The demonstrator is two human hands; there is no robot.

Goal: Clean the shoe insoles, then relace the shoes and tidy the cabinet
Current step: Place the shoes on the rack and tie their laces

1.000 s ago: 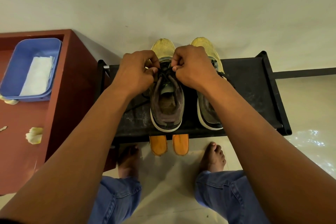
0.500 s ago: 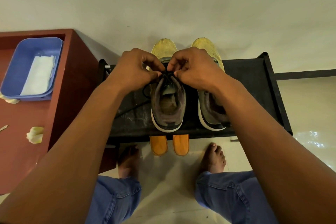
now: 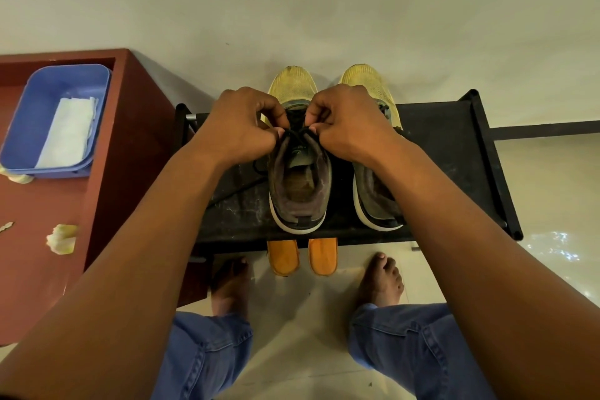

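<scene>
On the black rack (image 3: 448, 153), both hands' (image 3: 242, 127) (image 3: 349, 122) grip pinched on the left shoe's (image 3: 300, 178) black lace (image 3: 297, 132).

A plain pale wall (image 3: 324, 3) filled twelve o'clock. A red-brown cabinet (image 3: 130, 146) stood at nine o'clock. Glossy light floor (image 3: 552, 221) at three o'clock caught bright glints of light.

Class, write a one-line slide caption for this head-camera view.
Both hands, left and right, pinch the black lace of the left shoe on a black rack.
</scene>
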